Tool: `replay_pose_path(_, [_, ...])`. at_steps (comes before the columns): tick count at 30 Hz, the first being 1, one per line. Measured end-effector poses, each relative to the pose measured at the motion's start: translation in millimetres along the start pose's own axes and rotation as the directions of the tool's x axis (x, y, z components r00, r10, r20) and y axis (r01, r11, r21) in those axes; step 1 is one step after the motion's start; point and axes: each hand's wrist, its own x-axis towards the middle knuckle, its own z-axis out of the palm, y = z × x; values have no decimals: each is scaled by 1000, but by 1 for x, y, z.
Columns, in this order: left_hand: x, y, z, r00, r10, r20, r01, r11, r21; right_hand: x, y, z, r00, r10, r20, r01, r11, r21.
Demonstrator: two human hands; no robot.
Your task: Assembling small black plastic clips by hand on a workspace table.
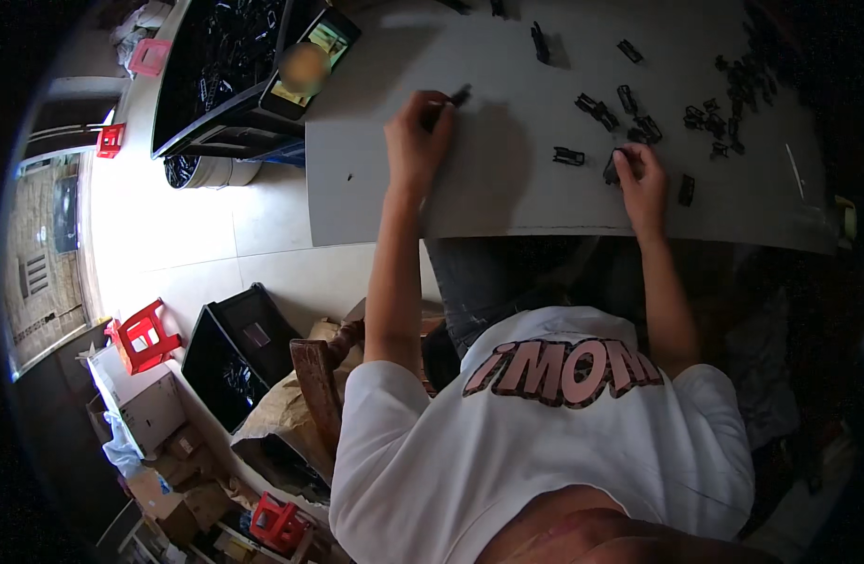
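Observation:
Over the grey tabletop (357, 202), my left hand (418, 141) is closed, with a small black plastic piece (461, 95) sticking out past its fingertips. My right hand (646, 183) pinches a black plastic part (612, 169) close to the table's near edge. Around the right hand lie similar black parts: one to its left (568, 156), one to its right (687, 190) and several just beyond, among them a long one (596, 111). Another part (540, 43) stands farther back on the table. The exact shape of the held pieces is partly hidden by my fingers.
Smaller black pieces (750, 85) lie heaped at the table's right. A black bin (216, 132) of black parts adjoins the left edge, with a lit screen (321, 56) at its corner. Below are a white bucket (216, 172), a black crate (253, 320) and a red stool (145, 338).

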Motion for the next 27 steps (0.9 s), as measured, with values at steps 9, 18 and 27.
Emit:
replay_pose_path(9, [-69,34,20,921,-215,325,343,842,-416,-21,-18,-24,883,-422,203,469,799,-376])
replay_pose_path(18, [-83,39,24,880,-172,443,357,853,-379,-19,-51,-6,880,-391,269,462,834,-302])
replay_pose_path(27, [-84,35,30,887,-177,426,314,908,-276,-6,-47,19,853,-429,297,521,738,-429])
